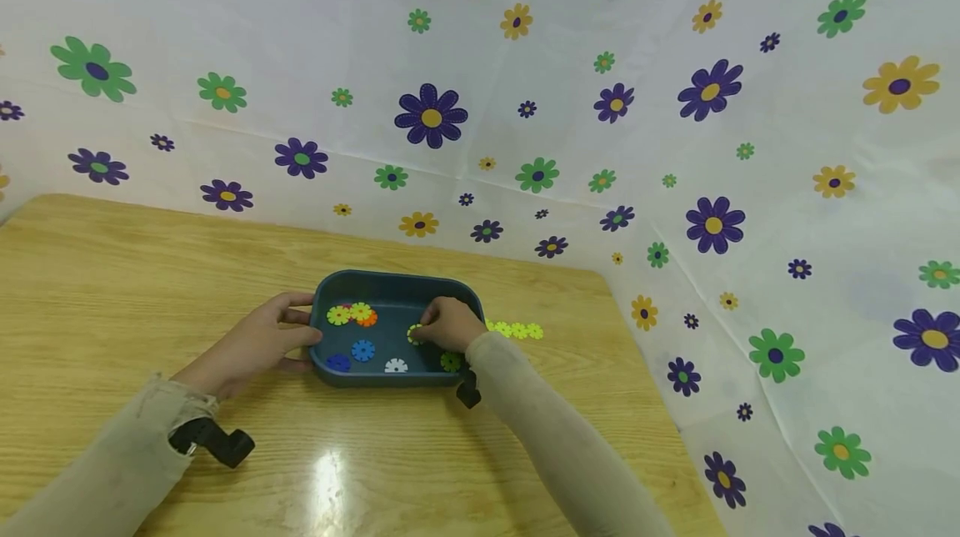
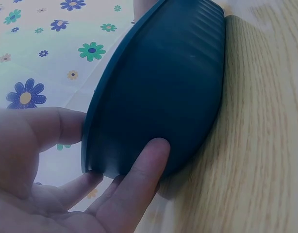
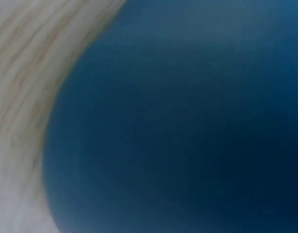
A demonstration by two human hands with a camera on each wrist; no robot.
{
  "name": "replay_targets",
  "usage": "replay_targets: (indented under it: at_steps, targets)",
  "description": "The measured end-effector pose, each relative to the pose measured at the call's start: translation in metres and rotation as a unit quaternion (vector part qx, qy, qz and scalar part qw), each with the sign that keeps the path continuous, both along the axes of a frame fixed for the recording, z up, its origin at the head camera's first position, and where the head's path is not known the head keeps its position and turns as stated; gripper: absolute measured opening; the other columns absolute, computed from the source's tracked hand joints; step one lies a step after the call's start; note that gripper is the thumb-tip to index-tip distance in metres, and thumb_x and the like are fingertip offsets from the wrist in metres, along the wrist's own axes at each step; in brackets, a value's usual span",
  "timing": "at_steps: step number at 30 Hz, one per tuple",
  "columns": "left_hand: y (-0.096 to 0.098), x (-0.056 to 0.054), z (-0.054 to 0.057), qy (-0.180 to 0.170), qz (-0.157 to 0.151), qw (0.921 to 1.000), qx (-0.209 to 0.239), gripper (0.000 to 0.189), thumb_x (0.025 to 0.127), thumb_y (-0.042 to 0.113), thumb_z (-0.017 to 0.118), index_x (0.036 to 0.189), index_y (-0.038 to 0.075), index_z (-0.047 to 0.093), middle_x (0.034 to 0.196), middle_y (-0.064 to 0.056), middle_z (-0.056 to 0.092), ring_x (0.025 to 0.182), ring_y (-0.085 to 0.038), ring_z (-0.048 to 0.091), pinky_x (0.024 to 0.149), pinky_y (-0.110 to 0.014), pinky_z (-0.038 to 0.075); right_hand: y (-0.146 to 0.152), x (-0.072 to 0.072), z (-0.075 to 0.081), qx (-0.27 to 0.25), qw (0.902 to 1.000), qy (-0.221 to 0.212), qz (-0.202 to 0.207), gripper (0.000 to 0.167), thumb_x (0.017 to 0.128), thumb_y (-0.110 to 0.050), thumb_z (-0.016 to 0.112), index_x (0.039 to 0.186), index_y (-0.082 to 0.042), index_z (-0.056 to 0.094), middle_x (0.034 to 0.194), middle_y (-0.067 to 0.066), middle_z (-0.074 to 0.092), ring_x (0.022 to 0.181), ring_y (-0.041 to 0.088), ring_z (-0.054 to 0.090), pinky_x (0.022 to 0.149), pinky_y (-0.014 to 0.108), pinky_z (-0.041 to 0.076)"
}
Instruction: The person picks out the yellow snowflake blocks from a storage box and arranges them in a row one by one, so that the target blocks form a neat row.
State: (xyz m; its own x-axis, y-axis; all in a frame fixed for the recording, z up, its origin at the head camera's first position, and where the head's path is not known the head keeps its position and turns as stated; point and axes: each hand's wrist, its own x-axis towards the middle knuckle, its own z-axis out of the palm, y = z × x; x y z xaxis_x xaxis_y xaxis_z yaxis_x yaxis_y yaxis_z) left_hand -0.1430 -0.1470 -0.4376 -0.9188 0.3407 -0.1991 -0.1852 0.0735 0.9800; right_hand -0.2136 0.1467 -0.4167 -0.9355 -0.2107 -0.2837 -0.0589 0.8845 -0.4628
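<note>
The left hand (image 1: 258, 345) gripped the left end of the dark blue tray (image 1: 397, 288), thumb at the rim and fingers (image 2: 144, 170) spread against its outer wall. The tray sat on the wooden table (image 1: 112, 287) near the back edge, its long axis running left to right. The right hand (image 1: 448, 325) was inside the tray at its right end, fingertips curled and pinching a yellow-green snowflake piece (image 1: 413, 334). A row of yellow-green pieces (image 1: 517, 329) lay just right of the tray. The left wrist view showed the ribbed outer wall — hidden from the head view. The right wrist view showed only blurred blue and table grain.
</note>
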Motion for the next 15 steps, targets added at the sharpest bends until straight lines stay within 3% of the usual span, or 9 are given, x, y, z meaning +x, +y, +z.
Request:
replay_targets:
  at_steps: [8,12,15]
  targets:
    - [0.0005,-0.0004,0.0015,0.002,-0.001,1.0000,0.004,0.071,0.103,0.009,0.061,0.161,-0.002,0.020,0.146,-0.033,0.036,0.114,-0.035,0.064,0.089,-0.047,0.063,0.0021,0.0028,0.0051,-0.049,0.9987,-0.008,0.007,0.023,0.089,-0.028,0.083,0.087,-0.012,0.066,0.081,-0.002,0.062,0.071,0.013,0.053,0.060,0.024,0.044]
    - [0.0009,-0.0003,-0.0003,0.002,0.000,1.0000,0.002,0.071,0.103,0.009,0.061,0.160,-0.003,0.021,0.145,-0.034,0.037,0.114,-0.036,0.063,0.088,-0.047,0.064,0.0035,0.0042,0.0038,-0.096,0.9950,-0.028,0.001,0.018,0.091,-0.023,0.081,0.088,-0.010,0.069,0.083,0.000,0.066,0.072,0.013,0.060,0.063,0.025,0.053]
    - [0.0011,-0.0005,-0.0023,0.003,0.003,1.0000,0.002,0.071,0.103,0.008,0.061,0.160,-0.003,0.021,0.144,-0.034,0.038,0.114,-0.036,0.063,0.087,-0.047,0.064,0.0033,0.0029,0.0009,-0.154,0.9868,-0.048,-0.013,0.012,0.093,-0.016,0.078,0.094,-0.006,0.071,0.087,0.003,0.071,0.073,0.015,0.067,0.069,0.029,0.062]
